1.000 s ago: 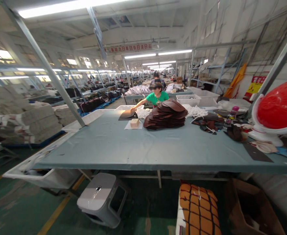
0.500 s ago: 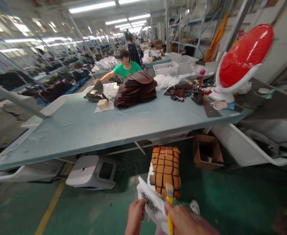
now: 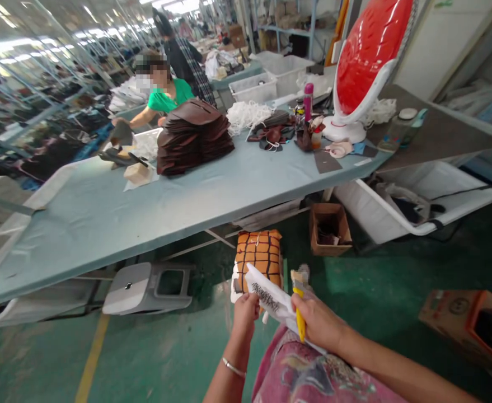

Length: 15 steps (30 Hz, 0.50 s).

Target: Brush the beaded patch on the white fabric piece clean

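Workshop: long hall with blue metal frames behind a blue-green surface (image 3: 212,193).
Left hand (image 3: 246,310): closed in a pinch on the near-left edge of a white sheet (image 3: 273,296).
Right hand (image 3: 318,322): wrapped around a yellow-handled brush (image 3: 300,329), bristles up; whether it grips the sheet too, I cannot tell.
White sheet: stretched between both hands, dark print facing up, in front of the body.
Orange cushion (image 3: 262,252): black grid lines, just beyond the sheet, partly hidden by it.
Floor: grey stool (image 3: 126,288) to the left, open cardboard box (image 3: 330,246) right of the cushion.
Brown stack (image 3: 195,140): on the surface near its far edge, a pale block (image 3: 137,173) to its left.
Across: co-worker in a green top (image 3: 170,96), one arm stretched towards dark pieces (image 3: 122,134).
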Each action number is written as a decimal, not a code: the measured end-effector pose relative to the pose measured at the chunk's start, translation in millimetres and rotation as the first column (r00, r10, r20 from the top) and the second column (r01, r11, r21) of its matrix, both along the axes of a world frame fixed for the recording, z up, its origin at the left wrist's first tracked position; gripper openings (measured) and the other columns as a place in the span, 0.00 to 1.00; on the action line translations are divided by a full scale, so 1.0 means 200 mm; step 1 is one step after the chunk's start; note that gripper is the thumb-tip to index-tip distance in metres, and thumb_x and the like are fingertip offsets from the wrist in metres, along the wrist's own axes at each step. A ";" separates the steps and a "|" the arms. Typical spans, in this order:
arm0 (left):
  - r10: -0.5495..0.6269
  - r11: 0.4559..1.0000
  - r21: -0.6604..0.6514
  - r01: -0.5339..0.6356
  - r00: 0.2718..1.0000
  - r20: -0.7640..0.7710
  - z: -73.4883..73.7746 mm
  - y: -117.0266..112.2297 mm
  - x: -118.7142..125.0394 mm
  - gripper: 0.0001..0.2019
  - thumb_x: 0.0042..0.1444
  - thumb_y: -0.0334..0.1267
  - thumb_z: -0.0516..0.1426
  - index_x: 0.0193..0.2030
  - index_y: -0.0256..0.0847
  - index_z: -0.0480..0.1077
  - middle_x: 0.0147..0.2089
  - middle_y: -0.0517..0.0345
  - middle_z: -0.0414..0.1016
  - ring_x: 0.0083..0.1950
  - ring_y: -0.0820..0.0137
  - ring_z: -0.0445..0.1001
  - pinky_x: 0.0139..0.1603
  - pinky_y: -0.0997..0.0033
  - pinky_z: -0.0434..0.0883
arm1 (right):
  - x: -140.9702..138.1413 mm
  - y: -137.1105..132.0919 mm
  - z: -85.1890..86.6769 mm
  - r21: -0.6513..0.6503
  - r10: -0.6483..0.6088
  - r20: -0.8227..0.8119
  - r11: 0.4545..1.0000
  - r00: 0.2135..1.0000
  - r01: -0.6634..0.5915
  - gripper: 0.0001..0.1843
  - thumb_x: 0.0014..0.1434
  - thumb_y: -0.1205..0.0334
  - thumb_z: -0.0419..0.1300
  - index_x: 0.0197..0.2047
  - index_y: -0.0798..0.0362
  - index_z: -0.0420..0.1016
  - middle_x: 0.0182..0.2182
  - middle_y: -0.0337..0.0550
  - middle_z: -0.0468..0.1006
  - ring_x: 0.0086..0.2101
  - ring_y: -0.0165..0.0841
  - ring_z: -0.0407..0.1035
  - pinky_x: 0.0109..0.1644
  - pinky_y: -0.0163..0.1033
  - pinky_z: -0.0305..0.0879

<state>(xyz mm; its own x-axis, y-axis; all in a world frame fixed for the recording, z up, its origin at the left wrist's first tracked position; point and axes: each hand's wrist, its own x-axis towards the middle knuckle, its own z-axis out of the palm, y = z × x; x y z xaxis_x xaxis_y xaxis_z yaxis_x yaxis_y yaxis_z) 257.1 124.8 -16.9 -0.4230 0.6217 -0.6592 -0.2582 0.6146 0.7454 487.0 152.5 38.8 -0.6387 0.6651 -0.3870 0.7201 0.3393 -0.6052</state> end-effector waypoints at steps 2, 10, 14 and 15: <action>0.015 1.000 0.010 -0.015 1.000 -0.015 0.03 0.02 0.03 0.12 0.38 0.43 0.59 0.22 0.43 0.59 0.16 0.71 0.55 0.16 0.82 0.49 0.18 0.79 0.46 | 0.02 0.04 0.01 0.054 0.044 0.007 0.998 0.999 -0.044 0.15 0.59 0.68 0.56 0.51 0.52 0.66 0.38 0.48 0.81 0.39 0.40 0.76 0.38 0.39 0.57; 0.063 0.998 0.029 -0.060 0.991 -0.121 0.13 0.11 0.00 0.11 0.37 0.41 0.58 0.22 0.44 0.57 0.16 0.72 0.53 0.17 0.82 0.48 0.18 0.80 0.44 | -0.03 0.16 -0.03 0.138 0.105 -0.040 0.986 0.994 -0.098 0.21 0.55 0.70 0.58 0.53 0.53 0.65 0.36 0.48 0.83 0.35 0.40 0.77 0.32 0.40 0.54; -0.010 0.999 0.037 0.015 0.990 -0.139 0.15 0.29 0.03 0.11 0.37 0.41 0.58 0.21 0.44 0.57 0.16 0.71 0.54 0.16 0.81 0.49 0.19 0.79 0.46 | 0.00 0.24 -0.03 0.139 0.016 -0.054 0.990 0.998 -0.008 0.23 0.56 0.71 0.57 0.56 0.54 0.63 0.39 0.51 0.82 0.38 0.42 0.77 0.34 0.40 0.55; -0.039 0.998 0.039 0.045 0.989 -0.142 0.15 0.36 0.04 0.10 0.37 0.41 0.57 0.21 0.43 0.58 0.16 0.71 0.54 0.17 0.81 0.50 0.19 0.79 0.46 | 0.01 0.27 -0.03 0.133 -0.023 -0.058 0.991 0.998 0.031 0.22 0.57 0.70 0.57 0.55 0.54 0.63 0.39 0.51 0.82 0.39 0.42 0.77 0.34 0.40 0.55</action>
<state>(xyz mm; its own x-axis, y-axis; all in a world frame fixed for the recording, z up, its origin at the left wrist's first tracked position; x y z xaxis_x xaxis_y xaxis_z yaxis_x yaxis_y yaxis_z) 266.1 196.2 13.3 -0.4834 0.6667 -0.5674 -0.1231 0.5899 0.7981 489.9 206.8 33.5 -0.6380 0.7258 -0.2572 0.6963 0.4011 -0.5952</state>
